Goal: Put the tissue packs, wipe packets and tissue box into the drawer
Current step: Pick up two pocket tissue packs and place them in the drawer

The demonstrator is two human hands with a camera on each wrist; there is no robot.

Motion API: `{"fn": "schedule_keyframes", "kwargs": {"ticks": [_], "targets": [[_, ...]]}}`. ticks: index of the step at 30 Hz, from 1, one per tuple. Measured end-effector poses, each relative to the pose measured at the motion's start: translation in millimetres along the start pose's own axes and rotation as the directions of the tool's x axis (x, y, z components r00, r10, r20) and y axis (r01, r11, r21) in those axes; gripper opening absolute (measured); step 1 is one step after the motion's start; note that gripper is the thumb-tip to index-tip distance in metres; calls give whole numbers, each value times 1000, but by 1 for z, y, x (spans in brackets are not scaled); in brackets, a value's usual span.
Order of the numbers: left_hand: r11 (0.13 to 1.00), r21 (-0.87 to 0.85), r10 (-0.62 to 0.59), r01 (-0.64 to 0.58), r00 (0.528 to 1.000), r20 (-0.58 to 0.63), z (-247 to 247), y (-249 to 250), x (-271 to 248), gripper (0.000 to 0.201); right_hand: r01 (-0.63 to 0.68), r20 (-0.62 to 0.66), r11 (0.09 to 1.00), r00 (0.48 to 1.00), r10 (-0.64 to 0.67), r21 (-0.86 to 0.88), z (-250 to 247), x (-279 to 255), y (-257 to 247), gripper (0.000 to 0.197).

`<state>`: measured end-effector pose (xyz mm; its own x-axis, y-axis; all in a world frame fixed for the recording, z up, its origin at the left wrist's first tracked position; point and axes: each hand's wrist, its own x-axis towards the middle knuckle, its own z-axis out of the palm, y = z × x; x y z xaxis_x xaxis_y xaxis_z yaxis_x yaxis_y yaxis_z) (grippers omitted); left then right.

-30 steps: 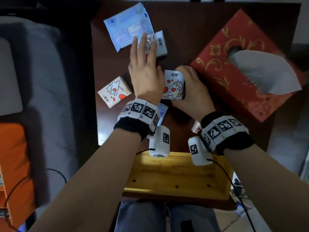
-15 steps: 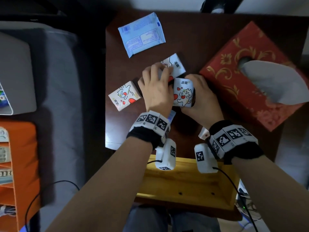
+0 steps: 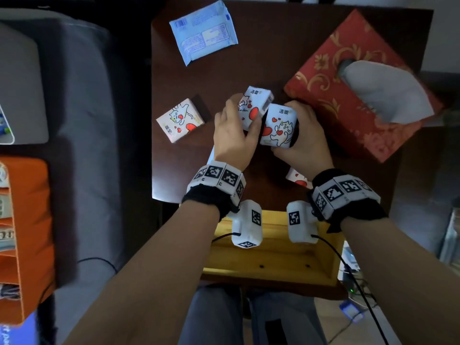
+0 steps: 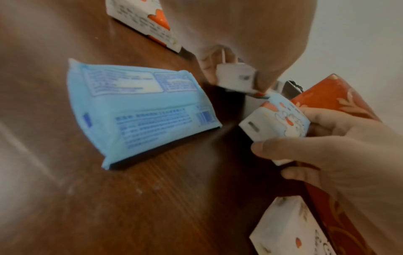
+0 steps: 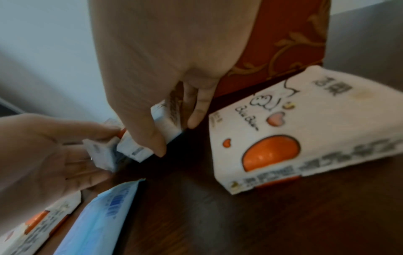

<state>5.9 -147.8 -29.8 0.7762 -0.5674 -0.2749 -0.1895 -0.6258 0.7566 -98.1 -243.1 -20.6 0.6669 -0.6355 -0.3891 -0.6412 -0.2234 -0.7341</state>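
Both hands now gripping tissue packs beside the tissue box (image 3: 361, 78)

The left hand (image 3: 232, 135), having reached out flat, is now clutching a second pack (image 3: 254, 105); the right hand (image 3: 302, 143) is still holding its pack (image 3: 278, 125), touching it; the open drawer (image 3: 268, 260) nearer the person is waiting, apparently empty.

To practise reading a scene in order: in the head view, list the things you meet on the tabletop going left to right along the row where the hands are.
Loose tissue pack → left hand → the pack it grips → pack in the right hand → right hand → red tissue box.
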Motion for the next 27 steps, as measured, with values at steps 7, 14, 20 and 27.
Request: {"fn": "schedule_keyframes", "kwargs": {"ticks": [7, 14, 20, 27], "targets": [[962, -261, -64, 82, 995, 76, -14, 7, -36, 29, 42, -36, 997, 999, -40, 66, -2, -29, -5, 63], [816, -435, -307, 382, 922, 235, -11, 3, -70, 33, 68, 35, 998, 997, -68, -2, 3, -53, 12, 66], [647, -575, -367, 502, 865, 342, -15, -3, -85, 16, 91, 60, 996, 994, -90, -17, 3, -69, 19, 72], [519, -606, -432, 603, 797, 423, -21, -17, -97, 17, 75, 21, 997, 997, -74, -17, 10, -85, 19, 73]]}}
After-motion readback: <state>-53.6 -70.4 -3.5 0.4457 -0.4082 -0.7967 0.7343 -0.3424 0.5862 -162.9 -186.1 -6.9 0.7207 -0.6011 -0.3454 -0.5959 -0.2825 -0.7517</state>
